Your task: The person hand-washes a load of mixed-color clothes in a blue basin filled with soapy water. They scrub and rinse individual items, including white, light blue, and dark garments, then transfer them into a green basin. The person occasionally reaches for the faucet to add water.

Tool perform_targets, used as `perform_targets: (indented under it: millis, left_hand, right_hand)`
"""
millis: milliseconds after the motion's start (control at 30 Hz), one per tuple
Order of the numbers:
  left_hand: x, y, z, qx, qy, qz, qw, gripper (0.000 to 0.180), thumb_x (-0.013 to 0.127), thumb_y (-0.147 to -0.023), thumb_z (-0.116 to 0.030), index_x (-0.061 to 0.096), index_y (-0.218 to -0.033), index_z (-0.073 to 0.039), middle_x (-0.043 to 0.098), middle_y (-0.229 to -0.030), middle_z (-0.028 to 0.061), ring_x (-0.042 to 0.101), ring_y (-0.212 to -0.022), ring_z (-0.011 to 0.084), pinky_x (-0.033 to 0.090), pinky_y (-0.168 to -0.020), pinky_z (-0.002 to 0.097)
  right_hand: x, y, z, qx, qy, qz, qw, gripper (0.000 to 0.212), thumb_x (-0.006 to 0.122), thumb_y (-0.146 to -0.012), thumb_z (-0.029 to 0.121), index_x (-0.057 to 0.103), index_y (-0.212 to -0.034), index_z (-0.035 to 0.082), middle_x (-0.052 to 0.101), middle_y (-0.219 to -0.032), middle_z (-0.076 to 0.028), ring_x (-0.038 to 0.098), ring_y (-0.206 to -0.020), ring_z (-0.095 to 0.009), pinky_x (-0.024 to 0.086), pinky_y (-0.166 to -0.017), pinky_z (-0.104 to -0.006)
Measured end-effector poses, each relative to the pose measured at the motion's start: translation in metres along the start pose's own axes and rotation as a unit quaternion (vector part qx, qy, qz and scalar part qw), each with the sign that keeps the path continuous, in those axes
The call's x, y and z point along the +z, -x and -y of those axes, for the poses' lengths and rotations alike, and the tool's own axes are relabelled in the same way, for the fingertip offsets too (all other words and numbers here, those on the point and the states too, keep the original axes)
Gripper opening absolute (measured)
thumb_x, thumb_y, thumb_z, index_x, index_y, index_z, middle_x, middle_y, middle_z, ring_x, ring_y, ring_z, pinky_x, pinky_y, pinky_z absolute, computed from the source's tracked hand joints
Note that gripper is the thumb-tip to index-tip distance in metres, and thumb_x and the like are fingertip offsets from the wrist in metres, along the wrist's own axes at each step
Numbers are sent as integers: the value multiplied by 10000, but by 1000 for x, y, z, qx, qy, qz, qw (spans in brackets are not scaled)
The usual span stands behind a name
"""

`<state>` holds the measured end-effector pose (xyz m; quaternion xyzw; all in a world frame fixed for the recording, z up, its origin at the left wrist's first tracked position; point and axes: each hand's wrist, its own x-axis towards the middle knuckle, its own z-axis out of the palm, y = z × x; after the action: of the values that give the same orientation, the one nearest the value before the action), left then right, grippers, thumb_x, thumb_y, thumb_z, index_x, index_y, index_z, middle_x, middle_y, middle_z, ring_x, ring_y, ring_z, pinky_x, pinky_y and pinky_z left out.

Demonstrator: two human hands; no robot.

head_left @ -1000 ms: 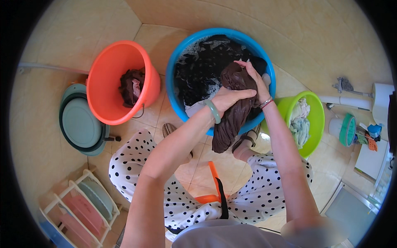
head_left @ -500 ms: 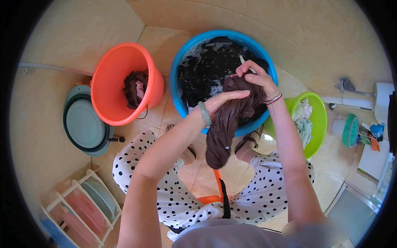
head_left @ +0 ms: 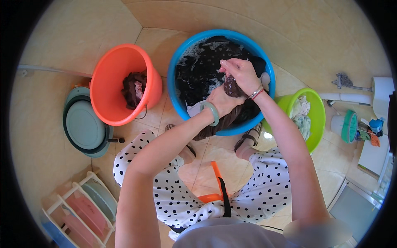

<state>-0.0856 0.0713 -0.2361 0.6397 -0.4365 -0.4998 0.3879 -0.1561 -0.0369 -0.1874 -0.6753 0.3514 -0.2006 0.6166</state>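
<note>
An orange-red bucket (head_left: pixel 108 89) and a green bucket (head_left: pixel 317 122) flank the blue tub (head_left: pixel 171 82). Brown cloth (head_left: pixel 234 88) hangs past its near rim — left hand (head_left: pixel 224 101) and right hand (head_left: pixel 245 77), fingers curled tightly round it, partly hide it.

Bright, soft light on my left hand (head_left: pixel 225 101) and right hand (head_left: pixel 245 77), both fairly crisp. White glare near the foot of the green bucket (head_left: pixel 317 122), low to their right. Wall (head_left: pixel 206 12) beyond them bows; corners black. Smeared blur at my right sleeve (head_left: pixel 300 233).
</note>
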Motion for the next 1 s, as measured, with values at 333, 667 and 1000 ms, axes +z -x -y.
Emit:
perform_targets:
  millis: [333, 667, 1000]
  left_hand:
    - [6, 1, -36, -137, -166, -65, 974, 592, 787, -689, -369, 603, -1159, -61, 680, -1054, 173, 654, -986, 301, 502, -870, 365]
    - [23, -15, -108, 27, 455, 33, 889, 510, 665, -917, -296, 486, -1350, -95, 592, -1249, 46, 580, -1111, 188, 472, -947, 345]
    - [236, -52, -204, 23, 512, 120, 850, 463, 758, -773, -39, 524, -1173, -49, 647, -1091, 75, 617, -1030, 233, 503, -922, 397]
  right_hand:
    - [-1, -12, -38, 56, 17, -94, 994, 400, 547, -944, 348, 681, -780, 9, 638, -656, -55, 611, -648, -163, 475, -676, -317]
    - [-144, 56, 55, 102, -92, 9, 990, 1059, 720, -753, 603, 163, -1534, 155, 334, -1475, -165, 295, -1394, -270, 311, -1037, -613]
    - [-279, 223, 46, -85, 144, -279, 946, 791, 780, -718, 99, 401, -1411, 61, 497, -1355, -129, 536, -1193, -250, 485, -945, -334]
